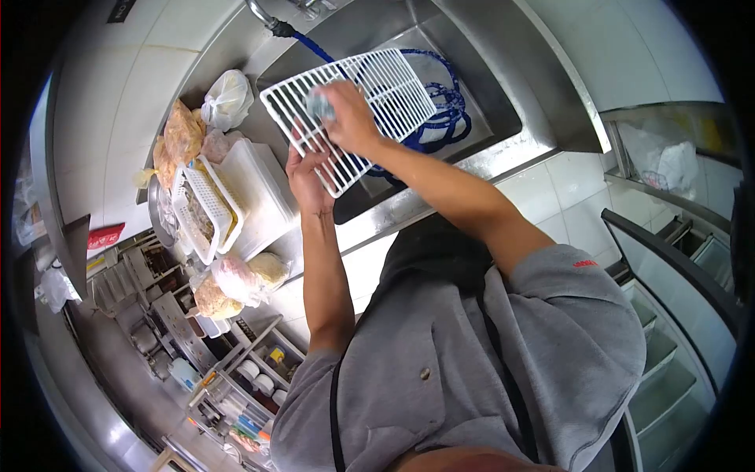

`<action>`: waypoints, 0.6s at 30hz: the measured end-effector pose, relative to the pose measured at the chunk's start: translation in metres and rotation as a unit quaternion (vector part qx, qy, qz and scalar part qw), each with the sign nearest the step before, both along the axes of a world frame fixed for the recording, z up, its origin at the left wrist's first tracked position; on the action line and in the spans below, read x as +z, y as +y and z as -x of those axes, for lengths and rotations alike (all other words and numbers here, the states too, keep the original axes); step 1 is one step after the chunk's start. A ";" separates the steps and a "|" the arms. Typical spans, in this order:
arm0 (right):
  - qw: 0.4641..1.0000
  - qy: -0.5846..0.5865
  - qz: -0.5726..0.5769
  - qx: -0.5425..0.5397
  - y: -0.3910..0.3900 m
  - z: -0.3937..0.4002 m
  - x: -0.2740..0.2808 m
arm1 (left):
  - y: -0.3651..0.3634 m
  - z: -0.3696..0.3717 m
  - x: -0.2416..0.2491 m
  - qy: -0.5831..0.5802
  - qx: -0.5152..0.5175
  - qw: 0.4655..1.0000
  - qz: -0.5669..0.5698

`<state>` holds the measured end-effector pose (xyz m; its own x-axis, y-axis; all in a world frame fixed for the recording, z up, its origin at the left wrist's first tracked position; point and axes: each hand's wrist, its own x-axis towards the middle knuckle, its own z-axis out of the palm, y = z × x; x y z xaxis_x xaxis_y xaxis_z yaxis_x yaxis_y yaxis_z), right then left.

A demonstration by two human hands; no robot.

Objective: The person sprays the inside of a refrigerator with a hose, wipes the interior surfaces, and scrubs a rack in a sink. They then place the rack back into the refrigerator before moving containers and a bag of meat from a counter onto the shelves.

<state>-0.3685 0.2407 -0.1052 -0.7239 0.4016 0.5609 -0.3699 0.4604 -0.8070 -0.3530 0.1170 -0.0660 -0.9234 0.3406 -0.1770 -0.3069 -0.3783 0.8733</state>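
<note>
A white wire shelf rack (398,88) is held tilted over the steel sink (503,130). My left hand (309,175) grips its near left edge, with the fingers partly hidden behind the wires. On top of the rack, toward its left end, my right hand (351,119) is closed around a greyish scouring pad (318,105), pressed against the wires. The pad is slightly blurred. A blue hose (450,106) lies coiled in the basin behind the rack and runs up to the faucet (263,14).
Left of the sink, the counter holds a white plastic basket (194,216), a white tray (255,185) and several filled plastic bags (228,100). More bags (240,282) sit at its near end. An open glass-lidded cabinet (668,346) stands at the right.
</note>
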 end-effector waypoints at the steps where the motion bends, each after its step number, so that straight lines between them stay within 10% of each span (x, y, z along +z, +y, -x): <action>1: 0.998 0.019 -0.023 0.050 -0.005 -0.014 -0.004 | 0.000 0.004 -0.005 0.008 0.008 1.000 0.003; 8: 0.986 -0.016 -0.135 -0.095 0.057 0.027 -0.016 | -0.004 -0.021 0.006 -0.012 0.002 0.999 -0.046; 13: 0.990 -0.045 0.015 0.133 0.033 -0.007 -0.060 | -0.021 -0.030 -0.006 -0.026 0.038 0.991 -0.128; 18: 0.973 -0.081 -0.099 0.192 0.024 -0.093 -0.065 | -0.032 -0.037 -0.006 -0.028 0.088 0.989 -0.113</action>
